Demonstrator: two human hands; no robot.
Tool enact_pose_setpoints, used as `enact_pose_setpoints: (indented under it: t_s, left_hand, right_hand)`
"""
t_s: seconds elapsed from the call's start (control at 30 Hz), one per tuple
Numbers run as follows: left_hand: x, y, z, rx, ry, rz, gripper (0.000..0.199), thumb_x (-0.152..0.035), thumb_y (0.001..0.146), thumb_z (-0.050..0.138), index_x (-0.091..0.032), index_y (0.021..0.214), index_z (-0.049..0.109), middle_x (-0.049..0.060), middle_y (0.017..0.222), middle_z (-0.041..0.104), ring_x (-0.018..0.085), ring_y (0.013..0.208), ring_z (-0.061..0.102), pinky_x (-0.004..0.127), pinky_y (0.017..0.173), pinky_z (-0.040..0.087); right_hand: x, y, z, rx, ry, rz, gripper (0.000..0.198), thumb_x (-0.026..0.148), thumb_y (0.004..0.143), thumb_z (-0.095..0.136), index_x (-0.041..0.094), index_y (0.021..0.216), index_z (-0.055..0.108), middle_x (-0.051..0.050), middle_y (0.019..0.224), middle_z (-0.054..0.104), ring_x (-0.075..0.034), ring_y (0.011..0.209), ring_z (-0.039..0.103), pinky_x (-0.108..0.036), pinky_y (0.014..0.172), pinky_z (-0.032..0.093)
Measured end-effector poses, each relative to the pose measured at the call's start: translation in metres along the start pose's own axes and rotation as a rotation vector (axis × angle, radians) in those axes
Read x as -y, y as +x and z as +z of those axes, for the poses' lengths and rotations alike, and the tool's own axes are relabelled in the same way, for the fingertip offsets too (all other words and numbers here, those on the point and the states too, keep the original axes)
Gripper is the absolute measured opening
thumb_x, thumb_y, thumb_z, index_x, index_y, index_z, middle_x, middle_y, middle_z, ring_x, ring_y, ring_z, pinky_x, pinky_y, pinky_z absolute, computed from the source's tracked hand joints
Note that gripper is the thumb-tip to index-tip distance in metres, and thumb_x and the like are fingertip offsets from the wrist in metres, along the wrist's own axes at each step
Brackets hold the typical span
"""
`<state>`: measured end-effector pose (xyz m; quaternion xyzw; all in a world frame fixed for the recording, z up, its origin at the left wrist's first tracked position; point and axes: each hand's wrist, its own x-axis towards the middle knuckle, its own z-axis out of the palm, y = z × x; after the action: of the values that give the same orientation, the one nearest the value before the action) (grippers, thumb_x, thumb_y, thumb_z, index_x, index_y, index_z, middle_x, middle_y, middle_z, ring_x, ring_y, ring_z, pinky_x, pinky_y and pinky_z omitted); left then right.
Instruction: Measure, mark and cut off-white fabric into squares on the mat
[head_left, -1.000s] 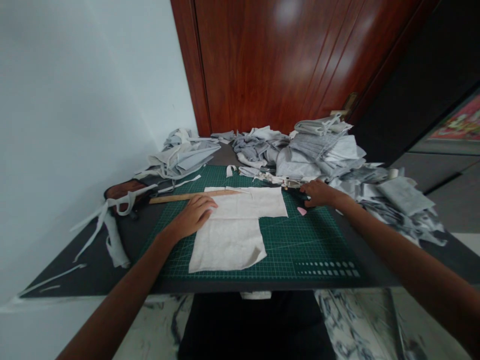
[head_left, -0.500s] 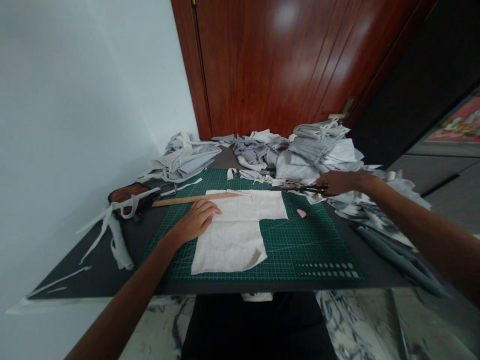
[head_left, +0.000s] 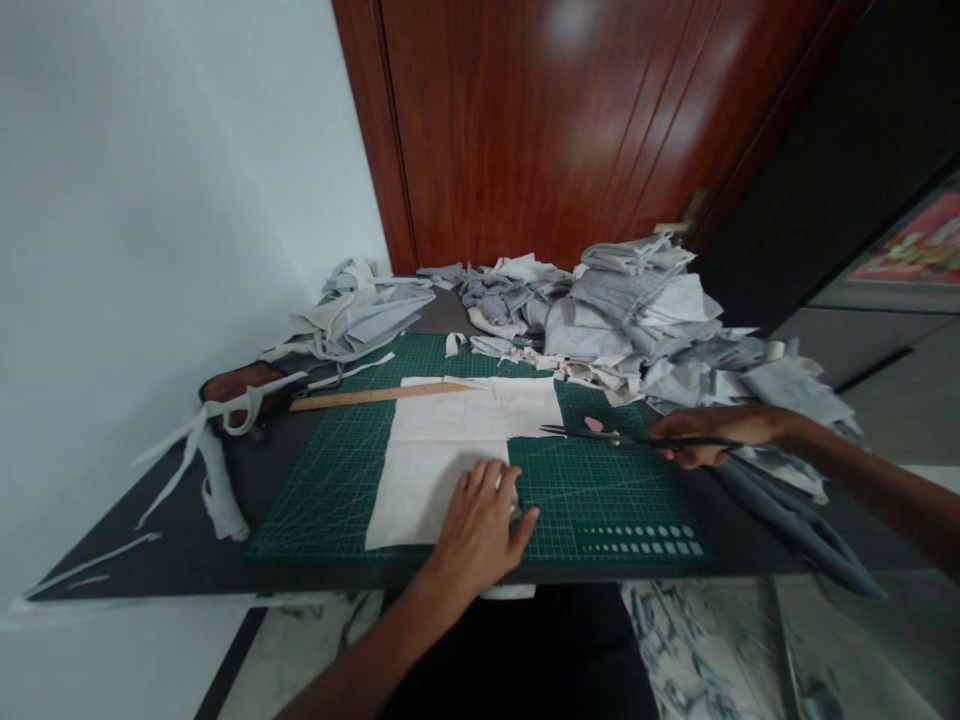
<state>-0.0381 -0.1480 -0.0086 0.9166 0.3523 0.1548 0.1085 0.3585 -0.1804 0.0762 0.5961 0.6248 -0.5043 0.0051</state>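
A piece of white cloth (head_left: 427, 455) with a notch at its lower right lies on a green cutting mat (head_left: 622, 490). My left hand (head_left: 480, 510) rests open on the cloth's lower right part, fingers spread, covering that corner. In my right hand (head_left: 690, 437) are black scissors (head_left: 600, 435), pointing left, with the blade tips close to the cloth's right edge near the notch. A wooden ruler (head_left: 345, 397) lies with its right end over the top of the cloth. Beyond the scissors is a small pink piece of chalk (head_left: 593, 424).
Fabric scraps (head_left: 637, 300) are heaped along the back and right of the dark table (head_left: 172, 560). More cloth pieces (head_left: 367, 310) and strips (head_left: 217, 470) lie at the left. A grey roll-like bundle (head_left: 795, 525) sits at the right edge. A wooden door (head_left: 525, 130) stands behind.
My left hand has shifted from beside the ruler to the cloth's lower right corner. My right hand has brought the scissors nearer to me, from the cloth's top edge to below its right part.
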Motion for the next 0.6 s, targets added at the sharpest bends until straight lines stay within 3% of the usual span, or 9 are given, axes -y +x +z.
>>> enact_pose_setpoints:
  t_s: [0.07,0.17,0.3,0.43,0.6]
  left_hand:
    - [-0.016,0.010,0.006,0.031,0.086,-0.211,0.035,-0.041,0.103,0.056,-0.012,0.120,0.064,0.018,0.121,0.066,0.036,0.120,0.061,0.052,0.101,0.050]
    - [-0.018,0.027,0.006,0.098,0.133,-0.339,0.029,-0.033,0.105,0.049,-0.011,0.111,0.068,0.016,0.113,0.070,0.034,0.113,0.067,0.050,0.098,0.052]
    - [-0.006,0.034,0.003,0.169,0.112,-0.355,0.025,-0.018,0.102,0.046,-0.014,0.107,0.071,0.013,0.107,0.075,0.028,0.103,0.073,0.040,0.087,0.054]
    - [0.005,0.027,0.006,0.142,0.073,-0.301,0.023,-0.018,0.102,0.048,-0.015,0.104,0.071,0.010,0.104,0.076,0.025,0.099,0.074,0.036,0.082,0.053]
    - [0.009,0.023,0.007,0.109,0.014,-0.302,0.021,-0.020,0.104,0.049,-0.017,0.102,0.070,0.006,0.099,0.077,0.024,0.096,0.075,0.035,0.080,0.050]
  right_hand:
    - [0.003,0.015,0.004,0.146,0.133,0.054,0.033,0.041,0.071,0.070,0.020,0.091,0.055,0.005,0.072,0.049,-0.008,0.056,0.038,-0.022,0.051,0.029]
    - [0.005,0.035,0.009,0.242,0.239,0.138,0.036,0.038,0.068,0.071,0.020,0.092,0.051,0.008,0.069,0.041,-0.006,0.054,0.032,-0.021,0.050,0.026]
    - [0.008,0.048,0.011,0.332,0.317,0.113,0.036,0.039,0.074,0.074,0.021,0.090,0.046,0.010,0.066,0.033,-0.006,0.052,0.028,-0.020,0.048,0.025]
    - [0.016,0.050,0.013,0.410,0.393,0.110,0.042,0.042,0.076,0.078,0.022,0.085,0.042,0.011,0.064,0.029,-0.005,0.051,0.024,-0.019,0.046,0.022]
    - [0.022,0.051,0.019,0.460,0.406,0.156,0.052,0.050,0.073,0.084,0.023,0.086,0.042,0.011,0.065,0.035,-0.005,0.052,0.029,-0.020,0.047,0.028]
